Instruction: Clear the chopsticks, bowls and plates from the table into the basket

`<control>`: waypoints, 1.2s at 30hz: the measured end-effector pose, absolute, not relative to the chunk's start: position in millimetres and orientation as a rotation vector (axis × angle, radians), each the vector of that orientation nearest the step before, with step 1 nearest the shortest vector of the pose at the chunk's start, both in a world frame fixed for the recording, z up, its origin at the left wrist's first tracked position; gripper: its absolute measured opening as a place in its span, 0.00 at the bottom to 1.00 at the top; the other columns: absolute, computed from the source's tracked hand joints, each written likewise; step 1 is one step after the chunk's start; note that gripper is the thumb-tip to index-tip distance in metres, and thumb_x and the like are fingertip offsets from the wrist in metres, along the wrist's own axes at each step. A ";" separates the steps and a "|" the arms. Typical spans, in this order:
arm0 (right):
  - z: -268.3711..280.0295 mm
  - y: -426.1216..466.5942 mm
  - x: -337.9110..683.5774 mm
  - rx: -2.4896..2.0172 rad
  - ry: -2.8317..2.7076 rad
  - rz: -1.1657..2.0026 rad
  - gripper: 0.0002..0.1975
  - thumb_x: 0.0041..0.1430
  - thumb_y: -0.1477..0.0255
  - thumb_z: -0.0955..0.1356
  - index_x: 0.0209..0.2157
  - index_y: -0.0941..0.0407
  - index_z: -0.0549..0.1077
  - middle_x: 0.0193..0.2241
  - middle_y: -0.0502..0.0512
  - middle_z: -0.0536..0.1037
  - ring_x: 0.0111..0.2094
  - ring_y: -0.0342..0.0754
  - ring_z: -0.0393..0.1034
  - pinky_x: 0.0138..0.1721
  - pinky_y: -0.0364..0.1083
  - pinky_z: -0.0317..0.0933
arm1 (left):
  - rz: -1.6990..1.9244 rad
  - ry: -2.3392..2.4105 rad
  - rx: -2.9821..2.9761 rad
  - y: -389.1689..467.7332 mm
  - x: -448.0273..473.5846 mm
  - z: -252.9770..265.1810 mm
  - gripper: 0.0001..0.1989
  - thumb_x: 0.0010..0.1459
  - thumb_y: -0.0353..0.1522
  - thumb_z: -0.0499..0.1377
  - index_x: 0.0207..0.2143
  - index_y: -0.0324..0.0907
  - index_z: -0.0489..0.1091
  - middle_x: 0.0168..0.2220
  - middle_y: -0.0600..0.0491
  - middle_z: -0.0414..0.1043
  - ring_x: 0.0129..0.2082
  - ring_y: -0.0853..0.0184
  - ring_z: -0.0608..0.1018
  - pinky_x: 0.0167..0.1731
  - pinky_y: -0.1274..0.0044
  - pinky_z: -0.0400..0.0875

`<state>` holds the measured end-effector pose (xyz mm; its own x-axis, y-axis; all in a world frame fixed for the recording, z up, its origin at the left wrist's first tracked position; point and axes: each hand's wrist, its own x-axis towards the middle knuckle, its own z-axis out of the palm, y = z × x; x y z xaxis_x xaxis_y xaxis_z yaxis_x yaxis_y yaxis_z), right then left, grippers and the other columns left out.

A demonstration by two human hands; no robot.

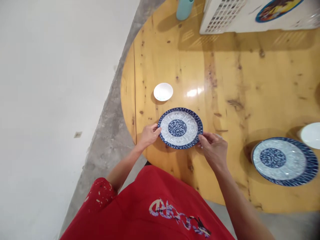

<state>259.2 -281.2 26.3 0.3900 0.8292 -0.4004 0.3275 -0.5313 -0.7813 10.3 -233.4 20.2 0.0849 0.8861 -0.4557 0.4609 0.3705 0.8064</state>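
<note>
A round blue-and-white patterned plate (172,117) is held between my two hands near the table's front left edge. My left hand (150,134) pinches its left rim, thumb on top. At the lower right rim, my right hand (213,145) grips it with the thumb above and the fingers beneath. Just beyond the plate sits a small white bowl (163,92). Whether the plate touches the table is hard to tell.
To the right stands another blue-and-white plate (295,161), close to a white bowl (311,135). A white plastic basket (240,23) and a light blue cup (184,10) occupy the far side of the wooden table (160,60). A white wall (55,83) rises on the left.
</note>
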 end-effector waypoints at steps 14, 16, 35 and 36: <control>-6.3 -290.3 277.1 -2.282 -1.335 0.959 0.16 0.54 0.57 0.65 0.27 0.56 0.74 0.22 0.60 0.77 0.28 0.56 0.74 0.33 0.51 0.60 | 0.164 1.670 1.644 -227.0 15.9 19.4 0.17 0.60 0.36 0.56 0.19 0.44 0.60 0.20 0.56 0.64 0.23 0.68 0.66 0.28 0.74 0.50; -6.4 -288.8 278.7 -2.294 -1.417 0.883 0.16 0.54 0.58 0.64 0.27 0.56 0.75 0.23 0.61 0.78 0.28 0.56 0.73 0.33 0.50 0.59 | 0.131 1.664 1.667 -225.5 16.6 17.2 0.18 0.61 0.37 0.56 0.19 0.44 0.62 0.21 0.55 0.66 0.24 0.67 0.67 0.28 0.74 0.50; 7.8 -267.9 280.7 -2.507 -2.028 0.646 0.14 0.65 0.65 0.63 0.34 0.59 0.76 0.29 0.63 0.78 0.30 0.54 0.71 0.30 0.48 0.49 | -0.020 1.636 1.758 -211.2 15.6 12.3 0.19 0.61 0.42 0.59 0.19 0.44 0.65 0.22 0.52 0.70 0.27 0.63 0.72 0.30 0.74 0.55; 7.5 -266.4 280.1 -2.493 -1.983 0.651 0.13 0.65 0.66 0.64 0.37 0.60 0.76 0.32 0.63 0.79 0.31 0.54 0.72 0.31 0.47 0.50 | -0.005 1.636 1.749 -211.6 15.2 11.8 0.18 0.61 0.43 0.59 0.21 0.45 0.66 0.23 0.52 0.71 0.28 0.62 0.73 0.30 0.74 0.56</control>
